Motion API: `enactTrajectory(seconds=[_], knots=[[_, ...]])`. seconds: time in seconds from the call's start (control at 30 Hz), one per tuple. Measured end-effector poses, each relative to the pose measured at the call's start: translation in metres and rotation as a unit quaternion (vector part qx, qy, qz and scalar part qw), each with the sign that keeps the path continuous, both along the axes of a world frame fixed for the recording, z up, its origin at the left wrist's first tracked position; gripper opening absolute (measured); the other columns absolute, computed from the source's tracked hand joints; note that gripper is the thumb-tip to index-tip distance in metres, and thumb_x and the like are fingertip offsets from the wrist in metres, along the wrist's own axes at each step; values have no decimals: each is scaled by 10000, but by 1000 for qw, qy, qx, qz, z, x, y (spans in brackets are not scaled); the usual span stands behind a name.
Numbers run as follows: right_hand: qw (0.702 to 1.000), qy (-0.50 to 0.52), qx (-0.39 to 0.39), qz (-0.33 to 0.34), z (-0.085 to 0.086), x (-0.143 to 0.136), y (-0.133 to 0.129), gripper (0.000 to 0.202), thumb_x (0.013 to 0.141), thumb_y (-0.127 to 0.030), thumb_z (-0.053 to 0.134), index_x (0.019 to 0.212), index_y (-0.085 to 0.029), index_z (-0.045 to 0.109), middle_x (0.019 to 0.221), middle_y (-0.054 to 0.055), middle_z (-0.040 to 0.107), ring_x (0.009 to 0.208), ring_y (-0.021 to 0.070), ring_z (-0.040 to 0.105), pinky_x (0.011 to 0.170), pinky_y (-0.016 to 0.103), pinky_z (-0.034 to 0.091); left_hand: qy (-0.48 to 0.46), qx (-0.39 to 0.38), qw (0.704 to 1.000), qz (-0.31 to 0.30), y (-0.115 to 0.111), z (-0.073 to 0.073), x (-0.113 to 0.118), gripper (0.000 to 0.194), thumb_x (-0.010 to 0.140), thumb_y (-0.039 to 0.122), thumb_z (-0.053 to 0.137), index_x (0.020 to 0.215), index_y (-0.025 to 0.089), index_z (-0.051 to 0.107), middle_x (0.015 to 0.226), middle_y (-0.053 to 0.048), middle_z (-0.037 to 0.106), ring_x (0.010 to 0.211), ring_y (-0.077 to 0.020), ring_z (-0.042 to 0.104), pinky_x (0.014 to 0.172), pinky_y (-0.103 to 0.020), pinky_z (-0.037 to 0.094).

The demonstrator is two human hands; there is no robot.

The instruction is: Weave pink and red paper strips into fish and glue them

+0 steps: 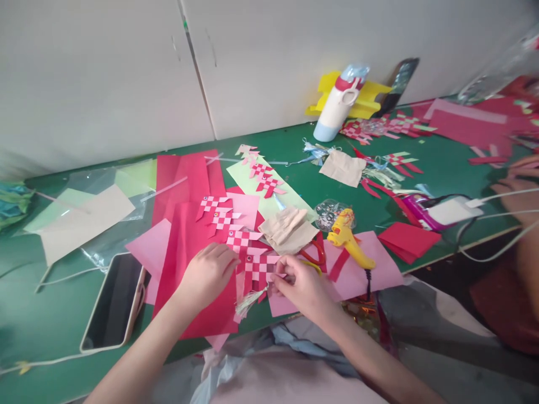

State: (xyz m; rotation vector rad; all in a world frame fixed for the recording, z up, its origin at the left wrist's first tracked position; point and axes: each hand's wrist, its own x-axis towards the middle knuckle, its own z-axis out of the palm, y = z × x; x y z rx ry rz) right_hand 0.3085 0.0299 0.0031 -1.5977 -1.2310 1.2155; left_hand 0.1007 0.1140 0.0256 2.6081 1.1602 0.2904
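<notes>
A red-and-pink woven paper fish [257, 268] with a round eye lies between my hands at the near end of a row of similar fish. My right hand [300, 283] is closed in a pinch at its tail end. Beside those fingertips hangs a pale tassel [251, 303]. My left hand [214, 272] is above the red paper [197, 311], fingers curled together by the fish's left side; what they hold, if anything, is hidden. Just beyond is another woven fish [242, 241].
Right of my hands are a yellow glue gun [349, 238], red-handled scissors [318, 255] and folded beige cloth [286, 230]. A phone [112, 306] lies left. Behind stands a white bottle [339, 106]. At far right, another person's hand [520, 179] rests near a power bank [455, 210] with cables.
</notes>
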Motion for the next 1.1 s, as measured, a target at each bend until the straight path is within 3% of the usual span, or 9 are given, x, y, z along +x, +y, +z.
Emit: enactTrajectory(seconds=[0.13, 0.43, 0.87, 1.0, 1.1], knots=[[1000, -10, 8, 2, 0, -1, 0, 155, 796, -234, 572, 741, -236, 427, 636, -37, 589, 585, 179, 686, 532, 255, 522, -12, 19, 998, 51, 10, -12, 10, 219, 924, 218, 468, 852, 176, 671, 882, -53, 695, 825, -192, 609, 670, -289, 484], [997, -77, 26, 7, -9, 0, -1, 133, 799, -226, 547, 728, -239, 435, 618, -13, 617, 608, 198, 678, 539, 264, 517, 25, 42, 998, 25, 18, -24, 21, 245, 908, 168, 481, 924, 203, 723, 879, -47, 710, 831, -196, 594, 708, -288, 474], [991, -124, 57, 19, -9, -1, -2, 124, 810, -190, 510, 721, -232, 435, 656, -2, 617, 624, 178, 658, 549, 235, 500, 106, 21, 994, 13, 20, -24, 30, 250, 931, 160, 382, 871, 178, 624, 893, -72, 627, 763, -184, 581, 572, -274, 415], [990, -124, 63, 23, -9, 0, -2, 120, 809, -182, 506, 725, -230, 434, 658, -10, 609, 619, 166, 655, 544, 222, 493, 14, 2, 997, 72, 21, -22, 28, 172, 929, 173, 373, 881, 180, 539, 902, -67, 588, 713, -160, 565, 539, -251, 403], [990, -123, 60, 21, -9, -1, -2, 113, 802, -175, 514, 731, -230, 445, 666, -12, 617, 623, 164, 658, 539, 217, 489, -98, 30, 984, 145, 21, -10, 20, 104, 917, 218, 386, 869, 195, 476, 872, -58, 576, 703, -157, 551, 534, -243, 394]])
